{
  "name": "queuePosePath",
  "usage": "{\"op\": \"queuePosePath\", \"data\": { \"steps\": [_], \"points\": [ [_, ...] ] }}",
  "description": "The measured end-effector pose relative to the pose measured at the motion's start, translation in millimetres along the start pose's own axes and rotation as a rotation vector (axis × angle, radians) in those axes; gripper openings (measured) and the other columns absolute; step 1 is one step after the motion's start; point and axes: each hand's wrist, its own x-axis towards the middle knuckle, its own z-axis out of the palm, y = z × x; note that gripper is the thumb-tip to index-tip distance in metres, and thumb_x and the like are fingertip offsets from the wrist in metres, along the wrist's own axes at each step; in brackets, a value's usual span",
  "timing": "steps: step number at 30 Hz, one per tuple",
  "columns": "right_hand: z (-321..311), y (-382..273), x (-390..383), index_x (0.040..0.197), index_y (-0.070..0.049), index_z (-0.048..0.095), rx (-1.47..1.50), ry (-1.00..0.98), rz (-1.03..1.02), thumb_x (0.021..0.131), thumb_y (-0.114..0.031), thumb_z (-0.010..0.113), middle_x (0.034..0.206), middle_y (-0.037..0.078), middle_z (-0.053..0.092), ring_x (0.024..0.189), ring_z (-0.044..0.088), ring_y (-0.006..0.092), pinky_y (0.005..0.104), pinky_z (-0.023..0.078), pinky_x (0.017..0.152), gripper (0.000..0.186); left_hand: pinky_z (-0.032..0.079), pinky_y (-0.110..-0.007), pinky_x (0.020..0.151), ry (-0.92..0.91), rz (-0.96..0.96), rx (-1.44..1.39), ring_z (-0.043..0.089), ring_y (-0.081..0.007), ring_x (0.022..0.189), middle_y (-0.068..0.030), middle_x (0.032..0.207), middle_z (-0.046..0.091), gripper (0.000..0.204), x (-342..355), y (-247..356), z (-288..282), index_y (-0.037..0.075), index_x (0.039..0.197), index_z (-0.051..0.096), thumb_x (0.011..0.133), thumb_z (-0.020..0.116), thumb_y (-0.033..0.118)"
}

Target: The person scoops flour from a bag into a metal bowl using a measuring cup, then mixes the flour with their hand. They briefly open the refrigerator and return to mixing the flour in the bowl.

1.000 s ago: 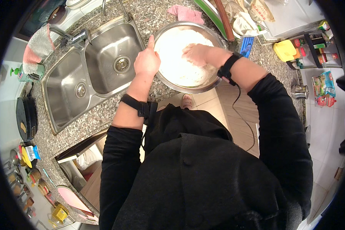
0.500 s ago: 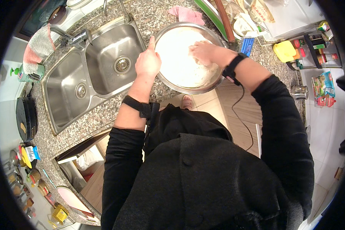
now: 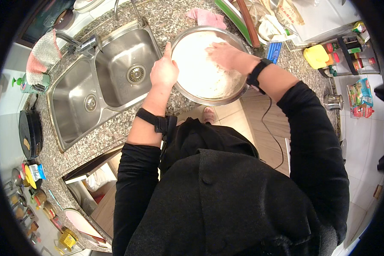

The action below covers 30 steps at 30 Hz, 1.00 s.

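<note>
On the counter point(image 3: 168, 15), bowl point(image 3: 211, 102): wide steel, right of the sink point(image 3: 115, 79); likely stiff, smooth, best held by its rim.
Powder point(image 3: 194, 64): white, inside the bowl; probably light, soft; glare hides its surface.
Left hand point(image 3: 164, 72): at left rim, forefinger extended; grip cannot be told.
Right hand point(image 3: 227, 56): inside the bowl, at the powder, fingers loosely spread.
Edges: near rim appears past counter front.
Room: slim strip sinkward; pink cloth point(image 3: 208, 18) beyond.
</note>
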Motion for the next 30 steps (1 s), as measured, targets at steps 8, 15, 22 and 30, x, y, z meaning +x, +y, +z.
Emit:
{"op": "queuePosePath", "data": {
  "steps": [8,15,22,30],
  "points": [
    [20.2,-49.9,-15.2,0.121,-0.01,0.057,0.163,0.098,-0.34,0.076,-0.009,0.062,0.135,0.014,0.047,0.127,0.041,0.031,0.0416,0.039,0.103,0.046,0.052,-0.045,0.083,-0.022,-0.021,0.003,0.065,-0.0356,0.09,-0.0188,0.096,0.068,0.061,0.9,1.2,-0.9,0.022,0.145,0.033,0.087,0.051,0.017],
    [1.4,-4.8,11.7,0.123,-0.009,0.053,-0.013,0.067,-0.066,0.076,-0.008,0.064,0.134,0.016,0.046,0.127,0.041,0.03,0.0406,0.038,0.104,0.048,0.052,-0.045,0.083,-0.025,-0.011,0.005,0.065,-0.0354,0.09,-0.0186,0.096,0.068,0.061,0.8,0.0,-0.2,0.023,0.145,0.033,0.087,0.051,0.017],
    [-2.3,-11.0,-57.0,0.133,-0.001,0.036,0.237,-0.2,0.215,0.079,-0.018,0.065,0.123,0.03,0.048,0.109,0.053,0.0428,0.0436,0.043,0.096,0.064,0.051,-0.045,0.084,-0.022,-0.035,-0.01,0.065,-0.0343,0.092,-0.0173,0.097,0.068,0.061,0.6,1.0,0.9,0.024,0.145,0.032,0.088,0.05,0.017],
    [14.0,-66.0,-15.8,0.137,-0.005,0.038,0.25,-0.181,0.089,0.084,-0.011,0.051,0.13,0.033,0.041,0.115,0.05,0.0411,0.0439,0.042,0.099,0.055,0.051,-0.046,0.083,-0.025,0.001,-0.015,0.065,-0.0363,0.091,-0.0196,0.098,0.067,0.062,-0.8,1.0,-1.8,0.022,0.145,0.032,0.087,0.051,0.016]
  ]
}}
